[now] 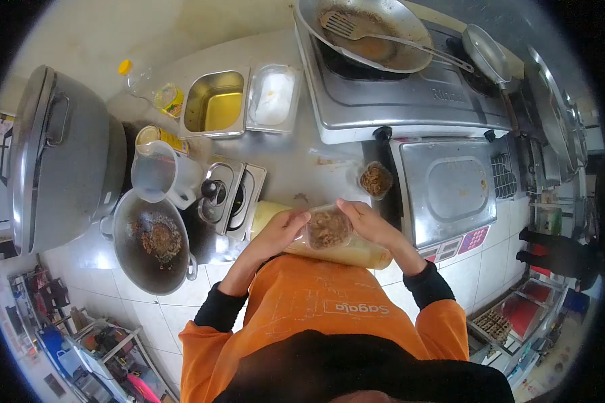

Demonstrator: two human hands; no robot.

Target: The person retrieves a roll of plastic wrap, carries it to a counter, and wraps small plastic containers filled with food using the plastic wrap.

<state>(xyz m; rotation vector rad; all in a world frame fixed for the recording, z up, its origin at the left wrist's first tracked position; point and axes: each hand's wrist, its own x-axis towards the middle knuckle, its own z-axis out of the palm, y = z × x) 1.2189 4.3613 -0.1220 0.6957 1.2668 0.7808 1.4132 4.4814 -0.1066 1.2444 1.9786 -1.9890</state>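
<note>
Between my hands is a clear plastic container [329, 227] with brown, crumbly food inside. My left hand [284, 232] grips its left side, and my right hand [368, 223] has its fingers on the upper right edge. Just behind the container and partly hidden by it lies a long pale-yellow roll [363, 255] at the counter's front edge, close to my orange shirt. A smaller clear tub [375, 180] of similar brown food stands on the steel counter [323, 178], beyond my right hand.
Left: a wok [122, 232] with brown residue, a clear jug [153, 173], a large lidded pot [70, 161] and an oil bottle [141, 80]. Behind: a steel pan of yellow oil [223, 111]. Right: a scale [447, 195] and a stove [410, 104] bearing a frying pan [410, 57] with a slotted turner [410, 43].
</note>
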